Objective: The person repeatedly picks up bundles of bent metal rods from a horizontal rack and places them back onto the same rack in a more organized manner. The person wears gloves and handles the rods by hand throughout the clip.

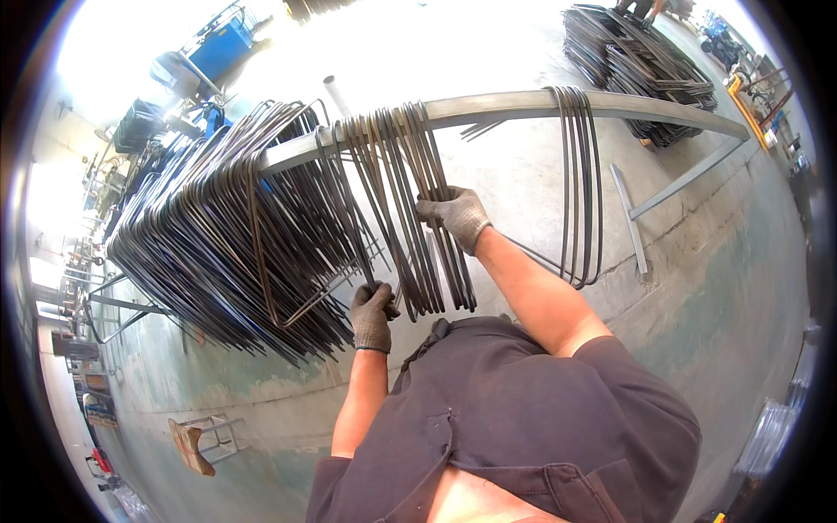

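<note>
Bent dark metal rod frames [397,187] hang in a loose bunch over a long metal rail [497,106] in front of me. My right hand [455,216], in a grey work glove, is closed around rods at the right side of this bunch. Lower and to the left, my gloved left hand [373,315] has its fingers closed at the lower end of a rod frame [353,222] just left of the bunch. A dense mass of similar frames [235,227] hangs on the rail's left part. Several more frames [579,183] hang apart, farther right.
A slanted leg [689,179] supports the rail's right end, with a floor bar [629,222] beside it. A stack of frames [641,65] lies at the far right, where another person's gloved hands [641,13] show. A small stool [205,443] stands lower left; blue equipment [222,48] stands behind.
</note>
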A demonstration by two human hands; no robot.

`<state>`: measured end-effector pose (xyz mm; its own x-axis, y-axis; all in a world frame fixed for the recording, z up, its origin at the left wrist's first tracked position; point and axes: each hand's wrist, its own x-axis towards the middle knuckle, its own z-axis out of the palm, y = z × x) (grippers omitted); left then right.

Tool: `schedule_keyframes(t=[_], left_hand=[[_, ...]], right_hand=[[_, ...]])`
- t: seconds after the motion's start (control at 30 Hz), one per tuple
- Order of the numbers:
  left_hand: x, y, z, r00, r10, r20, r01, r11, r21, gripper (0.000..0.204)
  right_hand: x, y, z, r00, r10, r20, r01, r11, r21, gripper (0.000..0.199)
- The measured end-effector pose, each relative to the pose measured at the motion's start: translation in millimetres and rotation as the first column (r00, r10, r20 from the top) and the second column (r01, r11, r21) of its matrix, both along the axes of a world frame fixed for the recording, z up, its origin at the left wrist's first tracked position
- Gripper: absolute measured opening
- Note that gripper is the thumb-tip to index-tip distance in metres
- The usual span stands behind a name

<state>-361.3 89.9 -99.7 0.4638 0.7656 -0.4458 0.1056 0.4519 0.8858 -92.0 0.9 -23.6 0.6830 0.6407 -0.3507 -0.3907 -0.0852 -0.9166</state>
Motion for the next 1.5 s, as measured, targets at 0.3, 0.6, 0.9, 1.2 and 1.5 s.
schedule_keyframes(t=[0.3,0.6,0.9,1.2,1.5], left_hand=[[5.2,-1.5,2.8,1.0,-0.003,-0.007,0.003,1.0,-0.031,0.023],[12.7,-7.4,0.7,0.999,-0.051,-0.003,0.051,0.999,0.017,0.016],[19.6,-12.4,-1.2,0.999,-0.044,0.028,0.044,0.999,0.01,0.016],[24.8,-13.0,-6.2,0.998,-0.052,-0.027,0.052,0.999,-0.001,0.023],[15.6,-16.3,-4.5,0.998,-0.057,0.039,0.055,0.998,0.044,0.016]], right_hand=[[13.7,-26.1,2.0,0.996,-0.092,-0.014,0.093,0.995,0.048,0.023],[65.4,-113.0,18.5,0.968,-0.251,0.01,0.251,0.968,0.005,0.027],[95.1,-174.3,30.0,0.953,-0.275,0.124,0.285,0.956,-0.072,0.033],[106.5,-117.5,83.2,-0.024,0.136,0.99,0.641,0.763,-0.09,0.06],[187.8,-133.4,75.9,0.091,0.429,0.899,0.683,0.629,-0.37,0.051]])
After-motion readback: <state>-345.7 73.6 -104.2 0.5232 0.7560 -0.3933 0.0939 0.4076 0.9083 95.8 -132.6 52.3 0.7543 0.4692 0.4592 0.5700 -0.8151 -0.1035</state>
